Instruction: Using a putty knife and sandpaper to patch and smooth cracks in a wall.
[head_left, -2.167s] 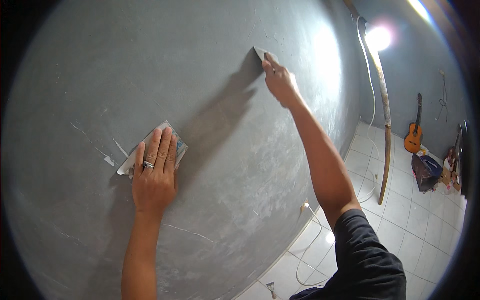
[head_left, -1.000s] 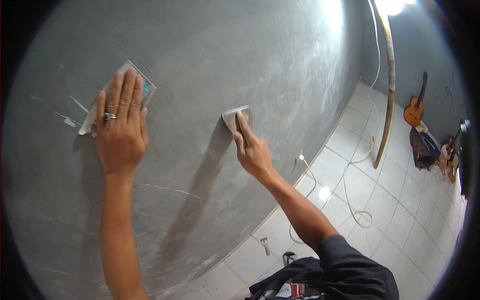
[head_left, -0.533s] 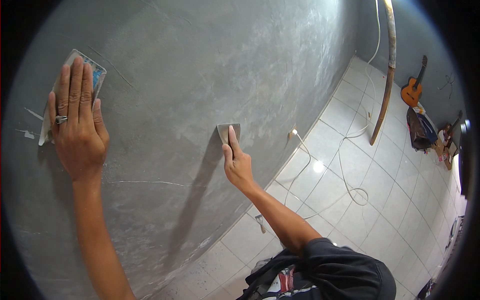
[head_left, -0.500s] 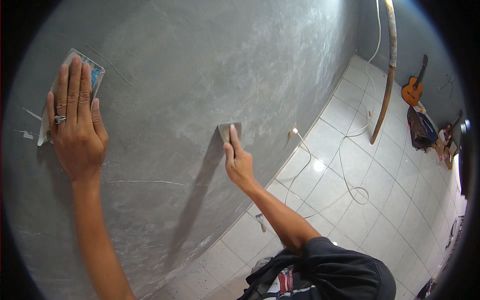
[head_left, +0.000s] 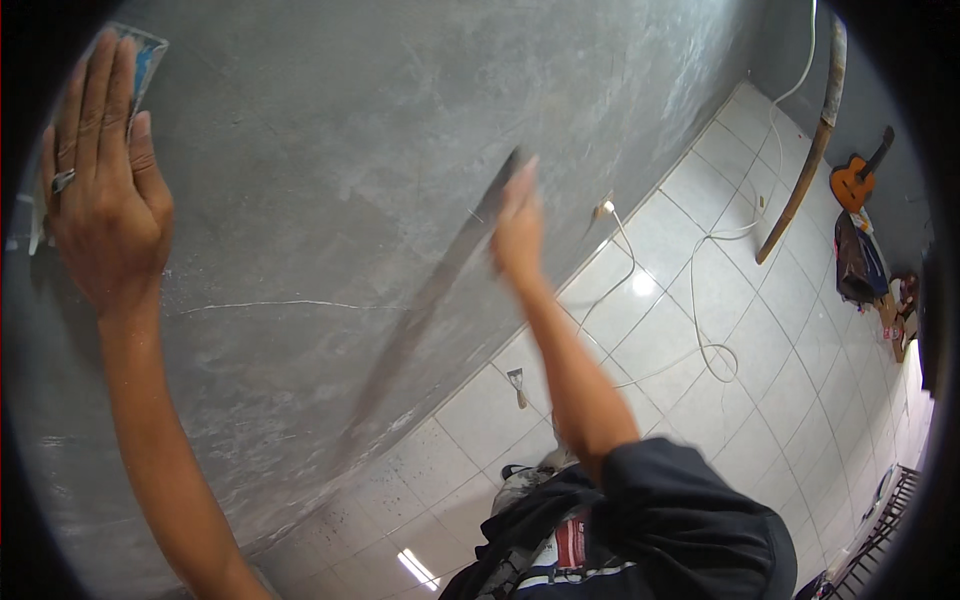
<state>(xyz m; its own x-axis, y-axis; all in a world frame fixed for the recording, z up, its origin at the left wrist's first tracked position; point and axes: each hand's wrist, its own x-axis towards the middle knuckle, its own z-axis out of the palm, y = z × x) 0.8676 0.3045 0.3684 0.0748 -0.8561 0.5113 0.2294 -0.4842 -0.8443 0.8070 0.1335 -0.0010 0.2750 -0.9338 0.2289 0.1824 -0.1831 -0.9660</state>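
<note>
My left hand [head_left: 112,205], a ring on one finger, lies with its fingers stretched over a flat plate [head_left: 150,62] at the wall's far left. The plate has a pale rim and blue patches; most of it is hidden under the palm. On the grey wall [head_left: 300,200], my right hand [head_left: 520,225] is smeared by motion. Its fingers are closed around a putty knife, whose blade barely shows now and was plainer half a second ago. A long shadow falls from that hand down the wall. A thin pale crack [head_left: 290,303] runs between the two arms.
A scraper [head_left: 517,388] lies on the white tiled floor [head_left: 760,340] near the wall's foot. White cable [head_left: 700,300] loops over the tiles from a plug [head_left: 606,208] low on the wall. A bamboo pole [head_left: 800,180], guitar [head_left: 853,183] and dark bag [head_left: 856,262] stand at the far right.
The view has shifted, moving the wall marks up and left. My right hand has swept up and right along the wall. My left hand keeps nearly the same spot on the wall.
</note>
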